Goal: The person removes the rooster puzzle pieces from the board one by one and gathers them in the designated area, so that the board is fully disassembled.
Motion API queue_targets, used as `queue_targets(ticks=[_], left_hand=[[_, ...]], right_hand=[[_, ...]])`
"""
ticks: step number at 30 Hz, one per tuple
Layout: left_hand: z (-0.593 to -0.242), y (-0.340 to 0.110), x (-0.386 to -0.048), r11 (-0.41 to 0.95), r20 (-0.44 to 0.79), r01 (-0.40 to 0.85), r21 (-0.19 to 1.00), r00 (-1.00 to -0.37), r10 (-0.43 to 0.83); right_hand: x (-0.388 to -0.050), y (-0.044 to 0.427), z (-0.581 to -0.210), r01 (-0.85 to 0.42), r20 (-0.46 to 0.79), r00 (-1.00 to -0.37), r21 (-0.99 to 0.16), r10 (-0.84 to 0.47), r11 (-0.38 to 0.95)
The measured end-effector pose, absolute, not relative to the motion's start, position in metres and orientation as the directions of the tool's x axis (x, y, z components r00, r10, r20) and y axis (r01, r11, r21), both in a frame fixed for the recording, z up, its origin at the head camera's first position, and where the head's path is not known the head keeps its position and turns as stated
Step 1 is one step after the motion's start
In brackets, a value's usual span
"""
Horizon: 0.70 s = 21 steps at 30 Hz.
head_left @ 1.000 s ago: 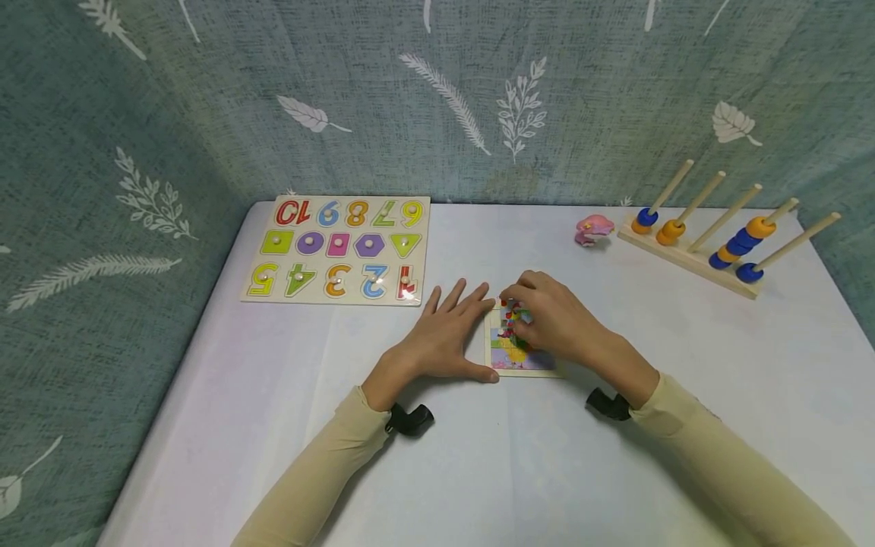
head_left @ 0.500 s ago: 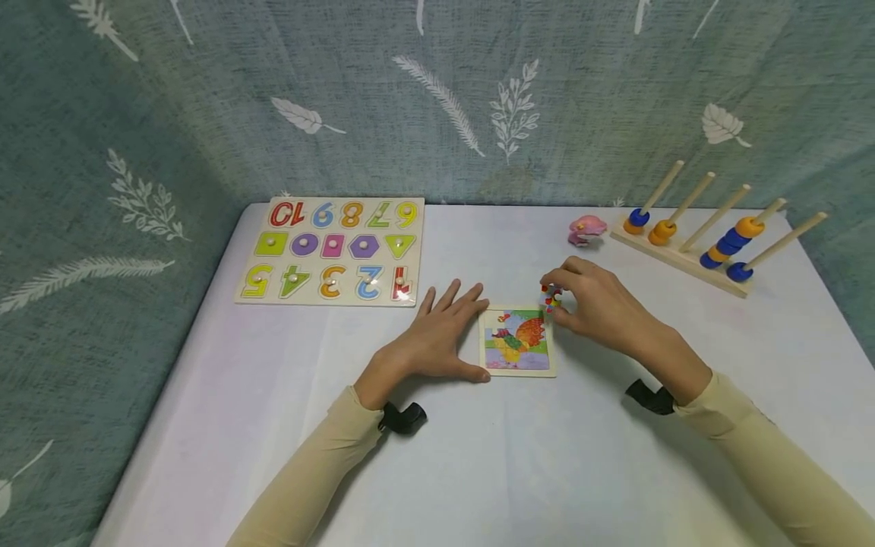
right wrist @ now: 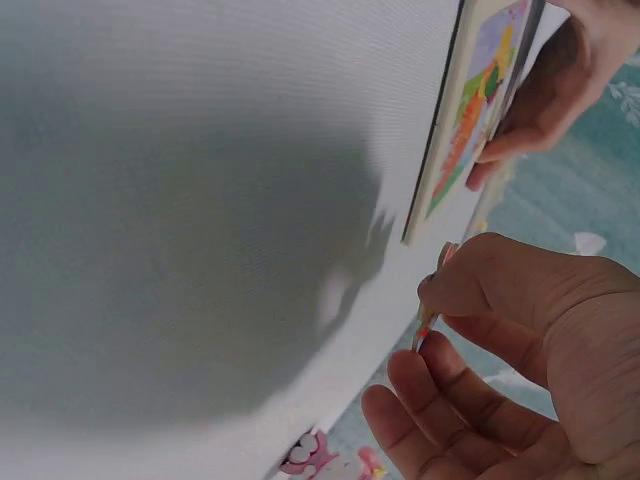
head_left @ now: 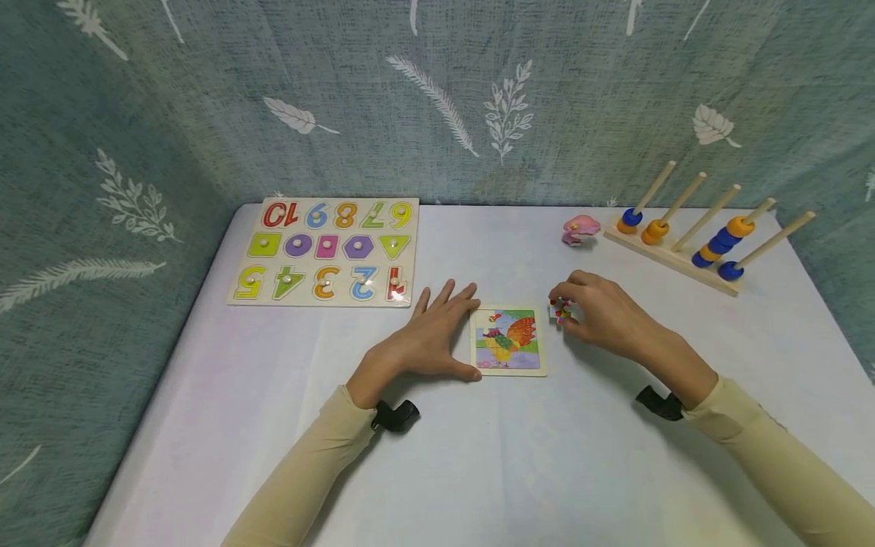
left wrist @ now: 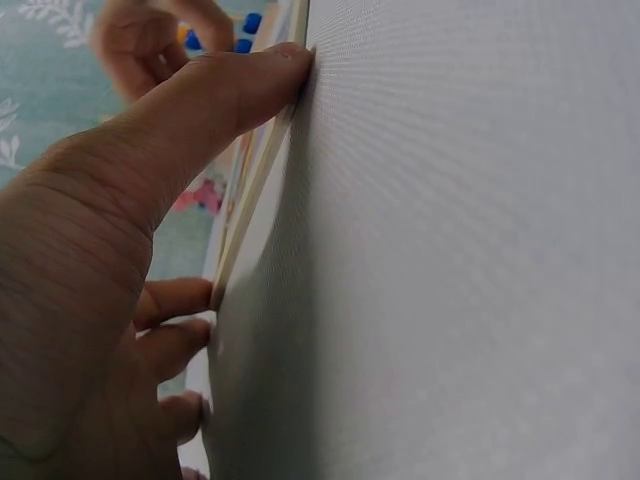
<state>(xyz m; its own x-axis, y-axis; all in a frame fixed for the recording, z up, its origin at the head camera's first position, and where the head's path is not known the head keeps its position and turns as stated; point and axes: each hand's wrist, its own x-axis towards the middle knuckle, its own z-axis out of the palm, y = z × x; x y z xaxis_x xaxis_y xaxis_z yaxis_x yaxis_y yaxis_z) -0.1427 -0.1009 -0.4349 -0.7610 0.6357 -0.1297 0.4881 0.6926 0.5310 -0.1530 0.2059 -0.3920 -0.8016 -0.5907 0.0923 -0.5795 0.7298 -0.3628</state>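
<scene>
A small square picture puzzle (head_left: 509,342) with a colourful bird lies flat on the white table; in the right wrist view its frame (right wrist: 432,190) is seen edge-on. Along its left edge rests the left hand (head_left: 427,339), fingers spread and straight, with the thumb at the lower left corner. Just right of the puzzle, the right hand (head_left: 608,317) pinches a small patterned piece (head_left: 559,311) between thumb and fingers. In the right wrist view that thin piece (right wrist: 428,318) is held off the puzzle frame. The upper left part of the picture is pale.
A number and shape board (head_left: 328,252) lies at the back left. A pink toy (head_left: 581,229) stands at the back, beside a wooden peg stand (head_left: 673,258) with blue and orange beads at the back right. Patterned cloth (head_left: 437,99) hangs behind the table.
The right hand has moved from over the puzzle to its right side with the piece in its fingers, uncovering the picture. The left hand has stayed at the puzzle's left edge.
</scene>
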Motion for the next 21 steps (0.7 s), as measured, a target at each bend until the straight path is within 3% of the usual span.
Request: queue_targets(ticks=[21], left_hand=[[-0.436,-0.102,-0.144,0.677,-0.131,0.476,0.562,-0.756,0.641]], right_hand=[[-0.159,0.215,-0.407,-0.565,0.042,-0.804,-0.369,-0.594,0.738]])
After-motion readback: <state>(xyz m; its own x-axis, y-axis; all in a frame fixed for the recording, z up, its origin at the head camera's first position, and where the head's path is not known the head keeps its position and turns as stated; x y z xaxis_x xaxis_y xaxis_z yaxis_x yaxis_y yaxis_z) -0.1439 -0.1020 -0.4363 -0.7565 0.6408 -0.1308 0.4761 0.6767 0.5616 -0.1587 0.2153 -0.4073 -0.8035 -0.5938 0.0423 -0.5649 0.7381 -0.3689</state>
